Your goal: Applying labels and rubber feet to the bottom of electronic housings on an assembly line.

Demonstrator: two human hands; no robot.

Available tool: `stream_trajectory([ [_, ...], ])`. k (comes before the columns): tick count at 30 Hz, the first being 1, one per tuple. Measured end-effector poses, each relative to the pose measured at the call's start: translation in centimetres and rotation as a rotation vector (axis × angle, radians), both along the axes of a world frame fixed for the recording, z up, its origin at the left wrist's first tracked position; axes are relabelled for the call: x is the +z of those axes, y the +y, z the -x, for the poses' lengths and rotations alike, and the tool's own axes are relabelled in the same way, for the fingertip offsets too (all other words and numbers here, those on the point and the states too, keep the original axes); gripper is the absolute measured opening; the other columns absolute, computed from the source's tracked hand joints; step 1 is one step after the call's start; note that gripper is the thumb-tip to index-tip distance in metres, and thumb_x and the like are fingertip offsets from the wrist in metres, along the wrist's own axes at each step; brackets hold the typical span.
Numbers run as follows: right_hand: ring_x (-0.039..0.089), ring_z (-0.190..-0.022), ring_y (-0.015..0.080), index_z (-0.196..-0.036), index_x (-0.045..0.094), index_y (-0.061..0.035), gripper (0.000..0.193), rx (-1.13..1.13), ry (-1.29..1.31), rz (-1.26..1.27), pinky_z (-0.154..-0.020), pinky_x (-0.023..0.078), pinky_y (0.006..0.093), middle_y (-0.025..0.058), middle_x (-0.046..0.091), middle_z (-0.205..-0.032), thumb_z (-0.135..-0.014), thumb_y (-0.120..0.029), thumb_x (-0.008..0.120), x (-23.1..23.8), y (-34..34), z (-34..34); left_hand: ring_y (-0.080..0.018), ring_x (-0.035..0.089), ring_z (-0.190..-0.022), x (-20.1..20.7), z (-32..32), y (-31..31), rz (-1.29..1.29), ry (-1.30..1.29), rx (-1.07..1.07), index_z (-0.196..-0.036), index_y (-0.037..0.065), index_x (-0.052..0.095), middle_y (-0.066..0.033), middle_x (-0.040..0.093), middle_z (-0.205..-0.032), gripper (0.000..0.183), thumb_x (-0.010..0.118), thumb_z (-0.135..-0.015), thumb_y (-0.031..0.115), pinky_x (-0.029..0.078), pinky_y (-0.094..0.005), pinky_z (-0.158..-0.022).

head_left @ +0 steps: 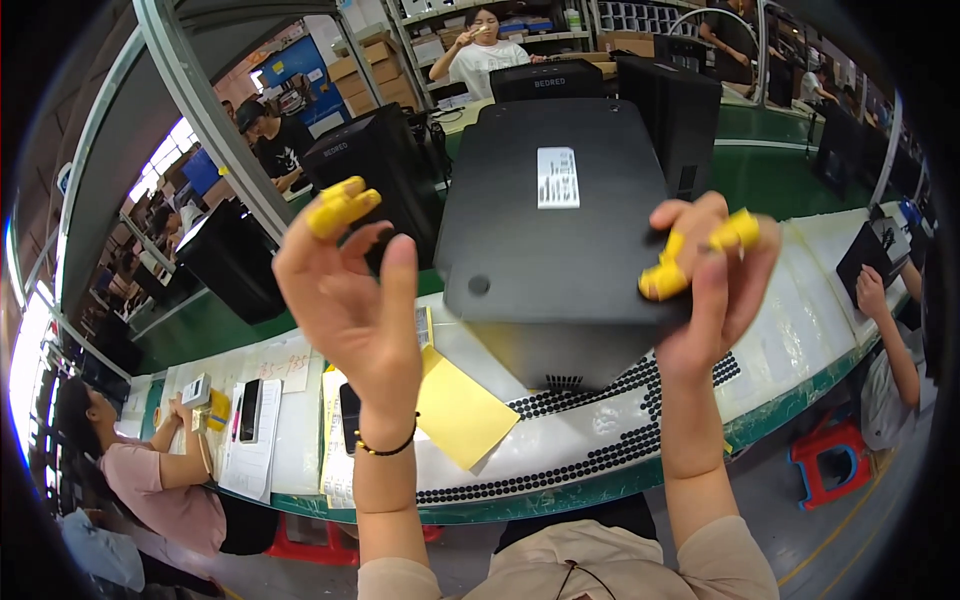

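A large black speaker-like cabinet (560,250) stands before me on the bench, its flat face up, with a white label (558,178) on it. A dark round pad (479,285) sits at that face's near left corner. My left hand (345,280) is raised beside the cabinet's left side, fingers apart and slightly curled, holding nothing. Yellow tape wraps fingertips on both hands. My right hand (710,275) is over the near right corner, thumb and fingers drawn together. Whatever lies between them is too small and blurred to make out.
Rows of small black round pads (560,488) line the near bench edge. A yellow sheet (465,410), papers and a dark phone (350,415) lie left of them. More black cabinets (375,165) stand on the green conveyor (765,170). People sit on both sides; a red stool (832,465) is at right.
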State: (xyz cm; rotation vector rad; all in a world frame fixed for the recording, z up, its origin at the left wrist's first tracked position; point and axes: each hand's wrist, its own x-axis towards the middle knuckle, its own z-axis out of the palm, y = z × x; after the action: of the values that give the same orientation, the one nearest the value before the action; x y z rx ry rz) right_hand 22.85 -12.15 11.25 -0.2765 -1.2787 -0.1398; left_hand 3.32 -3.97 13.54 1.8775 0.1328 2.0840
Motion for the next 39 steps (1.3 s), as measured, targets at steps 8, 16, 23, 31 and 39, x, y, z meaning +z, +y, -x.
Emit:
stream_trajectory([
  [8, 0.055, -0.078, 0.0235, -0.068, 0.057, -0.0103, 0.02, 0.118, 0.002, 0.162, -0.073, 0.053, 0.0371, 0.0015, 0.059, -0.073, -0.077, -0.014, 0.074, -1.7, -6.7, 4.0, -0.0135, 0.058, -0.094, 4.7, 0.3, 0.9, 0.005, 0.088, -0.126, -0.127, 0.001, 0.043, -0.0067, 0.048, -0.109, 0.059, 0.063, -0.075, -0.018, 0.05, -0.0304, -0.089],
  [16, 0.058, -0.086, 0.028, -0.067, 0.062, -0.0081, 0.02, 0.136, -0.181, 0.174, -0.07, 0.053, 0.0347, 0.004, 0.058, -0.077, -0.058, -0.006, 0.079, -2.3, -7.9, 3.4, -0.0167, 0.065, -0.093, 5.6, -0.3, 1.3, 0.025, 0.263, -0.196, -0.129, 0.003, 0.042, -0.0086, 0.05, -0.113, 0.065, 0.068, -0.072, -0.016, 0.048, -0.0337, -0.096],
  [23, 0.054, -0.078, 0.0226, -0.073, 0.06, -0.0071, 0.02, 0.13, -0.231, -0.01, -0.072, 0.054, 0.0383, 0.0029, 0.061, -0.076, -0.062, -0.002, 0.076, -2.4, -7.2, 3.7, -0.0176, 0.066, -0.09, 6.0, -0.4, 1.2, 0.095, 0.255, -0.239, -0.127, 0.0, 0.043, -0.0092, 0.051, -0.11, 0.06, 0.068, -0.074, -0.014, 0.05, -0.029, -0.091],
  [31, 0.053, -0.075, 0.0218, -0.071, 0.059, -0.0063, 0.019, 0.142, -0.233, 0.006, -0.072, 0.055, 0.0384, 0.0039, 0.061, -0.074, -0.062, -0.004, 0.076, -2.1, -7.4, 3.8, -0.0162, 0.065, -0.087, 5.7, -0.4, 1.3, 0.03, 0.289, -0.136, -0.128, -0.001, 0.043, -0.0079, 0.051, -0.102, 0.062, 0.068, -0.074, -0.015, 0.052, -0.0296, -0.088],
  [39, 0.056, -0.081, 0.027, -0.063, 0.062, -0.0054, 0.017, 0.091, -0.153, 0.199, -0.069, 0.054, 0.0357, 0.0051, 0.056, -0.072, -0.058, -0.008, 0.078, -1.4, -7.5, 3.6, -0.0166, 0.064, -0.091, 5.4, -0.4, 1.4, -0.126, 0.352, -0.046, -0.134, 0.001, 0.039, -0.0086, 0.052, -0.106, 0.068, 0.067, -0.075, -0.015, 0.05, -0.0352, -0.094],
])
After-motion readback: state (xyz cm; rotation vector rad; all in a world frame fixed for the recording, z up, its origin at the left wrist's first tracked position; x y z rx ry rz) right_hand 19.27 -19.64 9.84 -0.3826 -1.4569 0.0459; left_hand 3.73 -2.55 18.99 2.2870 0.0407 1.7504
